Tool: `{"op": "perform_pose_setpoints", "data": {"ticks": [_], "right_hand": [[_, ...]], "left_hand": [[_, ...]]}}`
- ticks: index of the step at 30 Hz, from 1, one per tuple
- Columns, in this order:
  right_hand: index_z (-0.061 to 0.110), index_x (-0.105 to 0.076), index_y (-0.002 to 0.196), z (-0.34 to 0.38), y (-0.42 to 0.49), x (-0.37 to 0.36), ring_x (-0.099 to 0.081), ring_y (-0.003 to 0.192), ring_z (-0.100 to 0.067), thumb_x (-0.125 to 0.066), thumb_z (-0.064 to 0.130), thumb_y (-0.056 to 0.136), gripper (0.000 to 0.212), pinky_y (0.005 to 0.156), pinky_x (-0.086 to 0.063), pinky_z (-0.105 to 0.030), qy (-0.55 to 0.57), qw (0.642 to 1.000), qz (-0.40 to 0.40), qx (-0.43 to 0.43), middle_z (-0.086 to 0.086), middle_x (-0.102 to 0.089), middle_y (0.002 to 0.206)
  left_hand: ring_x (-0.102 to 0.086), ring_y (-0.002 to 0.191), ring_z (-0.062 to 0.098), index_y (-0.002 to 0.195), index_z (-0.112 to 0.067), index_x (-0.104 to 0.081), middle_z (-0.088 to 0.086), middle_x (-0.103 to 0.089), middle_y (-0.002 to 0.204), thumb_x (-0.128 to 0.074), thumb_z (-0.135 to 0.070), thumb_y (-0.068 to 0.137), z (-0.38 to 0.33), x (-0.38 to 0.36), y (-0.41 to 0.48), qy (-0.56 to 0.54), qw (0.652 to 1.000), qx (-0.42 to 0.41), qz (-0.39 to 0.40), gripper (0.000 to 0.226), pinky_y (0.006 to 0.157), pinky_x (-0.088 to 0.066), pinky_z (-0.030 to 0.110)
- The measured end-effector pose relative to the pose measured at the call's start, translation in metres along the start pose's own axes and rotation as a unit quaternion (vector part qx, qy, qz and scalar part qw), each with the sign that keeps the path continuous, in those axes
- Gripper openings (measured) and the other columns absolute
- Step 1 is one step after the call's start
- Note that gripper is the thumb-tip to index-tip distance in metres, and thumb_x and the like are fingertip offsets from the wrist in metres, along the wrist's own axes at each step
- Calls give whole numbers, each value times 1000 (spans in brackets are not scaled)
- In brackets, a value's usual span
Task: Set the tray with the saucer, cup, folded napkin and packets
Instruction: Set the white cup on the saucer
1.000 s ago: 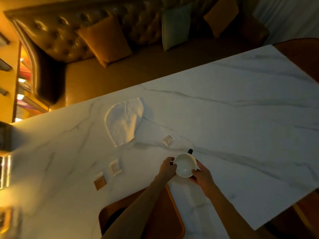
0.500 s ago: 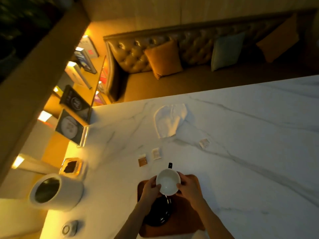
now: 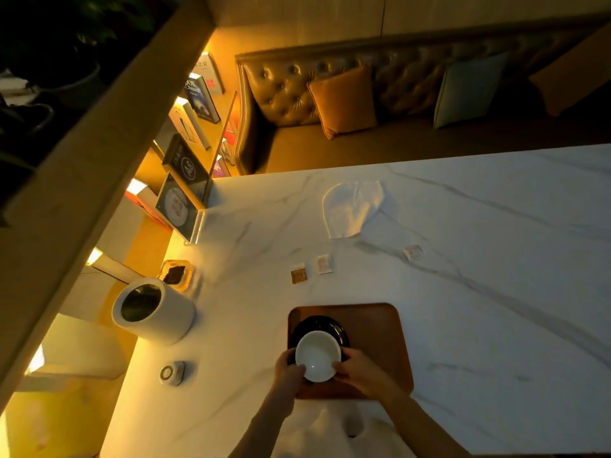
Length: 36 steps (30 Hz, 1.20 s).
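Observation:
A white cup [image 3: 318, 355] is held from both sides over the left part of the brown wooden tray [image 3: 380, 342]. My left hand [image 3: 291, 370] grips its left rim and my right hand [image 3: 358, 371] its right rim. Under the cup lies a dark saucer [image 3: 319, 325] on the tray, partly hidden by the cup. A white napkin [image 3: 350, 208] lies flat farther back on the marble table [image 3: 479, 292]. Three packets rest between napkin and tray: a brown one [image 3: 299, 274], a pale one [image 3: 324, 264] and another pale one [image 3: 413, 252] to the right.
A white cylindrical container [image 3: 153, 314] stands left of the tray, with a small glass dish [image 3: 178, 274] behind it and a small round device [image 3: 172, 373] in front. Books and a sign stand along the left edge. A tufted sofa with cushions runs behind the table.
The cup has moved with both hands from the bare table to above the saucer on the tray, and has come lower and nearer to me. The view has swung left.

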State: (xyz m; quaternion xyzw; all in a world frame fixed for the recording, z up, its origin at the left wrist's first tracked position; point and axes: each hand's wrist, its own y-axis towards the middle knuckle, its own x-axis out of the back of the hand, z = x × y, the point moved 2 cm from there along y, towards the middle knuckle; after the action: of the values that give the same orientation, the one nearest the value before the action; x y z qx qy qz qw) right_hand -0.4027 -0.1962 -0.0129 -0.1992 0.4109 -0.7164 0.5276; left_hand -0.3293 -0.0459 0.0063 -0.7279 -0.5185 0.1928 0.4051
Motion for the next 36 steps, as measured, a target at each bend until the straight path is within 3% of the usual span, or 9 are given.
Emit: {"op": "perform_pose_setpoints", "data": {"ticks": [5, 10, 12, 15, 20, 27, 32, 34, 36], "right_hand": [[28, -29, 147, -8, -4, -8, -61, 111, -33, -56, 3, 93, 66, 81, -60, -40, 24, 998, 26, -55, -18, -53, 126], [17, -36, 145, -3, -2, -9, -45, 125, -36, -50, -11, 90, 63, 94, -54, -49, 73, 997, -32, -25, -18, -37, 138], [14, -36, 145, -4, -1, -7, -43, 126, -36, -49, -12, 90, 62, 94, -53, -49, 77, 996, -45, -24, -19, -36, 140], [14, -37, 144, -7, -1, -8, -44, 126, -36, -50, -10, 90, 61, 92, -55, -49, 63, 997, -47, -16, -19, -37, 140], [16, -33, 147, -5, 3, -13, -42, 128, -35, -51, -4, 92, 61, 92, -55, -47, -3, 999, -50, 8, -19, -36, 140], [15, -32, 146, -3, 11, -10, -40, 129, -38, -52, -8, 91, 63, 91, -55, -48, 25, 997, -77, -5, -20, -34, 143], [17, -31, 146, -3, 12, -6, -43, 126, -37, -52, -5, 91, 63, 86, -58, -44, 29, 997, -70, -13, -19, -35, 141], [20, -30, 147, -4, 11, -6, -51, 120, -35, -50, -2, 93, 62, 79, -59, -38, 25, 997, -65, -25, -19, -39, 139], [20, -28, 147, -6, 12, -6, -57, 116, -32, -49, 3, 96, 58, 85, -57, -39, 10, 998, -60, -35, -18, -45, 137]], "left_hand": [[-64, 89, 33, 121, -20, -44, 10, -53, 102, -54, 5, 88, 12, 8, -3, -38, 999, 11, 7, 42, 53, -59, 35], [-62, 103, 34, 135, -12, -47, 12, -56, 112, -59, 0, 88, 7, 1, 4, -19, 1000, -22, 12, 50, 80, -61, 47], [-62, 104, 34, 134, -11, -48, 12, -57, 111, -61, 0, 88, 8, -2, 4, -35, 999, -18, 13, 49, 81, -60, 47], [-61, 104, 36, 130, -7, -50, 16, -57, 113, -61, 1, 88, 9, -2, 3, -61, 998, -4, 7, 44, 70, -60, 42], [-57, 113, 40, 134, -5, -48, 23, -54, 127, -60, 2, 89, 12, -1, 10, -62, 997, 26, -23, 46, 92, -55, 55], [-57, 109, 36, 135, -8, -49, 19, -55, 122, -60, -1, 89, 12, -7, 24, -35, 999, 1, -24, 48, 87, -58, 51], [-58, 102, 32, 135, -11, -46, 14, -54, 114, -60, -3, 90, 15, -9, 31, -35, 999, 1, -13, 49, 70, -59, 40], [-58, 105, 33, 137, -13, -43, 15, -53, 117, -58, -5, 91, 17, -9, 33, -35, 999, 5, 8, 50, 81, -59, 46], [-57, 110, 34, 141, -13, -40, 17, -53, 124, -56, -8, 93, 19, -9, 34, -24, 999, 10, 24, 50, 92, -56, 48]]}}
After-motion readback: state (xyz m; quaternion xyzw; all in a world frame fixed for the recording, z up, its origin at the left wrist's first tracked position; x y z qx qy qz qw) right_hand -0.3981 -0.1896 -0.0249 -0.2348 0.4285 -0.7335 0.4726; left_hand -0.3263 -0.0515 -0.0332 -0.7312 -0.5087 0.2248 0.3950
